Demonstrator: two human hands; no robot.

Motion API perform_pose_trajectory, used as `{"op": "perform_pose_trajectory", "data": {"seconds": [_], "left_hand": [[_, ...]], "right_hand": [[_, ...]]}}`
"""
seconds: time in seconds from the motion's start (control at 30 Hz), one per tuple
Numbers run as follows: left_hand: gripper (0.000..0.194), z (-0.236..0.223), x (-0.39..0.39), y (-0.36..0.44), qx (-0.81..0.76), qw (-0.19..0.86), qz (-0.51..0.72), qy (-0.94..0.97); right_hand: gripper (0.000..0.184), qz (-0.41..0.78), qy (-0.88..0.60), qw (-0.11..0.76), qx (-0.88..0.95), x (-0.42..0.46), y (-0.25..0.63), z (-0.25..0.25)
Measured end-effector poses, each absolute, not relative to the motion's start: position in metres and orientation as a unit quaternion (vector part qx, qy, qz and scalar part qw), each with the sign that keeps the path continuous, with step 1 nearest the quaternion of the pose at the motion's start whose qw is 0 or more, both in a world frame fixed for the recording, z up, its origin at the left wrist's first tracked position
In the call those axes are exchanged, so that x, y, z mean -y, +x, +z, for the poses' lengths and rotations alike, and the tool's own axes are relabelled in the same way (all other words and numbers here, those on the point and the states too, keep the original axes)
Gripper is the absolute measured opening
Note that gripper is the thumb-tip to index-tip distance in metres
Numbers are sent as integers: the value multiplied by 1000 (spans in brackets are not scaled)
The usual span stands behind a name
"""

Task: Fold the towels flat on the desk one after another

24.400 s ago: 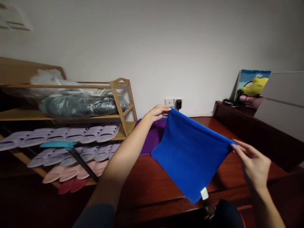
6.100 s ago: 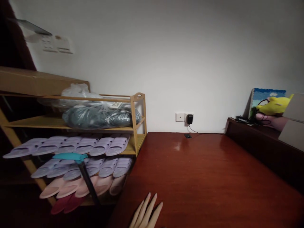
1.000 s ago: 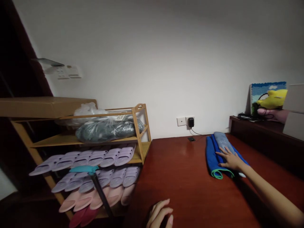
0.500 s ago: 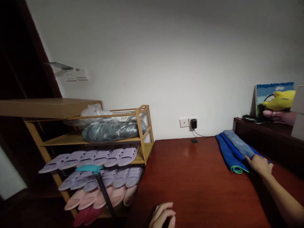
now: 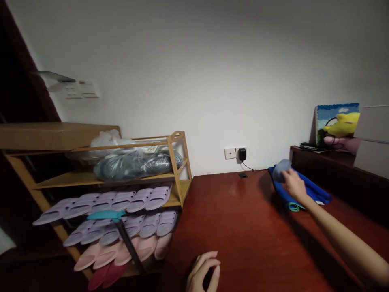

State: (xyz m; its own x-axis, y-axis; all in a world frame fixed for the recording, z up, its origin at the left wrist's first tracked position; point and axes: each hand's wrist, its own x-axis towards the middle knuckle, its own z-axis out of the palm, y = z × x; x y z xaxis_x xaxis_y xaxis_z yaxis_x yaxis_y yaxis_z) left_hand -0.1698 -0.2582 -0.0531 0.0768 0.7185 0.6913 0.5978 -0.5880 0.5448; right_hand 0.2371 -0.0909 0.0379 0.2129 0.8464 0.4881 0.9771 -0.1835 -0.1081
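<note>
At the back right of the red-brown table (image 5: 237, 227), my right hand (image 5: 294, 184) is closed on a grey-blue towel (image 5: 281, 168), bunched and partly hidden behind the fingers. Below and beside it lie blue towels (image 5: 314, 190); a rolled one with green edging (image 5: 293, 207) is nearest to me, and a small white tag shows on the right. My left hand (image 5: 203, 272) is low in the view at the table's near edge. Its fingers are loosely curved, with the thumb apart, and nothing shows in them.
On the left stands a wooden shoe rack (image 5: 179, 170) with several slippers (image 5: 136, 198) and a plastic-wrapped bundle (image 5: 136, 164). A turquoise-topped black handle (image 5: 106, 215) rises before it. A black plug (image 5: 242, 154) sits in the wall; a dark ledge (image 5: 334, 162) bounds the right.
My right hand was spread on the stacked towels, then closed near the near end of the grey-blue one. Now it has moved back with that towel gathered in it. My left hand has hardly moved.
</note>
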Motion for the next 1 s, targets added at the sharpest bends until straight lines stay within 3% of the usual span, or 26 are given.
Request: {"op": "perform_pose_trajectory", "data": {"seconds": [0.07, 0.17, 0.37, 0.5, 0.6, 0.77, 0.83, 0.9, 1.0], "left_hand": [[28, -46, 262, -171, -440, 73, 486, 751], [24, -34, 269, -174, -429, 118, 450, 774], [23, -13, 272, -173, -413, 222, 410, 782], [21, 7, 264, -161, -418, 209, 334, 819], [32, 23, 255, -148, -411, 142, 286, 854], [26, 37, 227, -121, -481, 27, 219, 848], [32, 33, 211, -109, -538, 37, 194, 819], [44, 25, 195, -98, -579, 79, 168, 794], [36, 11, 178, -88, -592, 111, 158, 783]], "right_hand": [[43, -224, -643, 123, 722, 117, 197, 21], [44, -305, -533, 70, 786, 169, 147, -16], [49, -305, -444, 124, 833, 249, 111, -43], [54, -192, -413, 151, 877, 290, 98, -10], [48, -9, -353, 153, 923, 312, 94, 23], [29, 232, -415, 328, 816, 285, 100, 31], [29, 264, -469, 360, 762, 257, 97, 19], [26, 263, -496, 338, 755, 230, 89, 7], [23, 243, -514, 296, 767, 202, 75, -4]]}}
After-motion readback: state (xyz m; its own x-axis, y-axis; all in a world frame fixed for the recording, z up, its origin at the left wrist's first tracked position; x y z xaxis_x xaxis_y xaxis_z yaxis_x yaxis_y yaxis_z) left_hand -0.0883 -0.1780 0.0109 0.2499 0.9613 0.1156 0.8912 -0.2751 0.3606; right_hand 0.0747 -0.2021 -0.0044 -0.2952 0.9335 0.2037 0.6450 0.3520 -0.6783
